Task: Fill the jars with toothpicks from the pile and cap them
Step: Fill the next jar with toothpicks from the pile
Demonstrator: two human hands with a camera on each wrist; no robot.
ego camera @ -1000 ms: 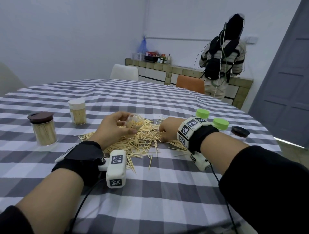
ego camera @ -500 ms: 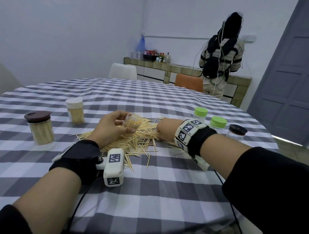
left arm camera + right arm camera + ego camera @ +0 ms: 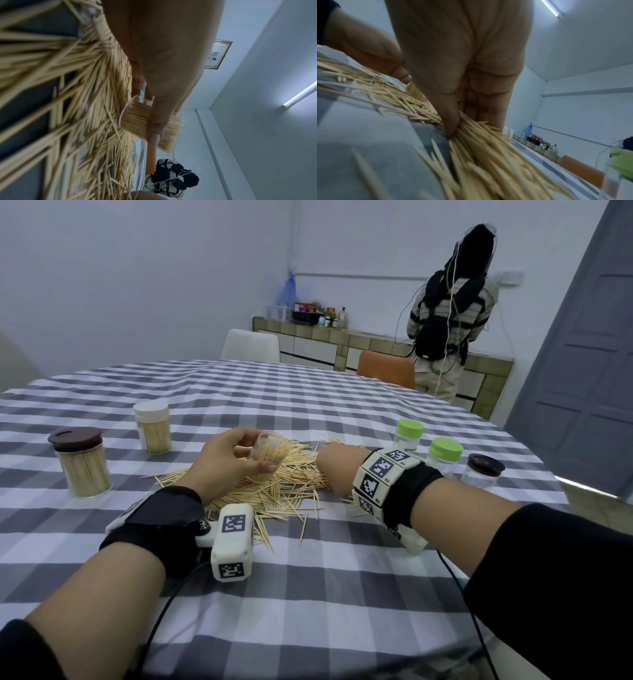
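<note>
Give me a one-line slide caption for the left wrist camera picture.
Left hand holds an uncapped clear jar, nearly full of toothpicks, tilted over the loose toothpick pile.

A person [image 3: 448, 313] stands at the counter [image 3: 376, 344] behind an orange chair [image 3: 385, 368]

My left hand [image 3: 227, 460] is raised just above the worktop, fingers [image 3: 152, 134] and thumb curled. My right hand [image 3: 337, 470] is lower, palm down, thumb and fingers [image 3: 452, 121] pinched together. Both forearms reach forward, wrists strapped.
</note>
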